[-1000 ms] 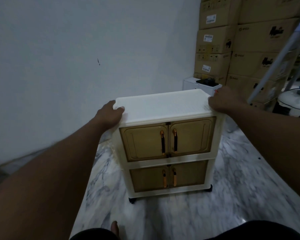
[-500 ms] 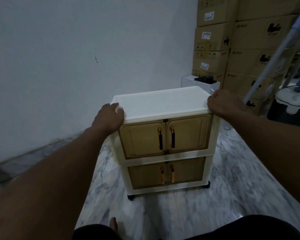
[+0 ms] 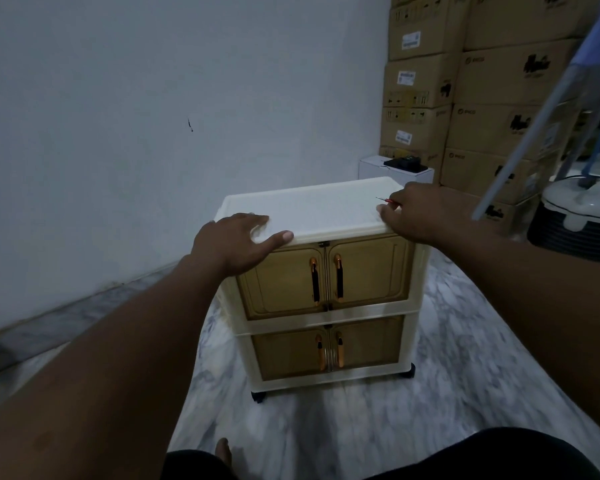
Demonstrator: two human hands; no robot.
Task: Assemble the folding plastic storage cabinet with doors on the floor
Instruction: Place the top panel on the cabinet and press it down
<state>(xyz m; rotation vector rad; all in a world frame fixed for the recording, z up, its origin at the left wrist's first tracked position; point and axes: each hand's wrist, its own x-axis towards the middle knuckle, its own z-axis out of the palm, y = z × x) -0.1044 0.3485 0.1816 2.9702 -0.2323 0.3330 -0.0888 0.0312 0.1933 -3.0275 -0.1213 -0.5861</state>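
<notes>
**Cabinet upright on casters, both hands on its top**

Cabinet (image 3: 326, 289) stands on a marble floor (image 3: 482, 341) at 12 o'clock from the person, close in front of their knees. It is cream, with two tiers of amber doors (image 3: 368, 268), all closed. Black casters (image 3: 258, 396) show under its near corners.

Taking the top (image 3: 312, 209) as a clock face, the left hand (image 3: 236, 244) lies flat at 7 o'clock, fingers straight and spread, the thumb along the front edge, grasping nothing. The right hand (image 3: 416, 216) sits at 4 o'clock with its fingers curled over the corner. A thin red tool (image 3: 387, 200) pokes out from those fingers, its metal tip over the top. How firmly it is held cannot be seen.

A plain wall (image 3: 118, 133) runs from 9 to 12 o'clock. Stacked boxes (image 3: 482, 98) rise at 1 to 2 o'clock.

Likely risks, judged from this view:

- The casters may let the cabinet roll away on the smooth floor if the hands push forward rather than straight down.
- Harder pressure from one hand could swing it round or rock it, since both hands are at the front edge.
- The tool's tip could scratch the top, or slip free, because that hand is doing two jobs at once.
- A bare foot (image 3: 222, 448) at 6 o'clock lies in the path if the cabinet rolls back.
</notes>
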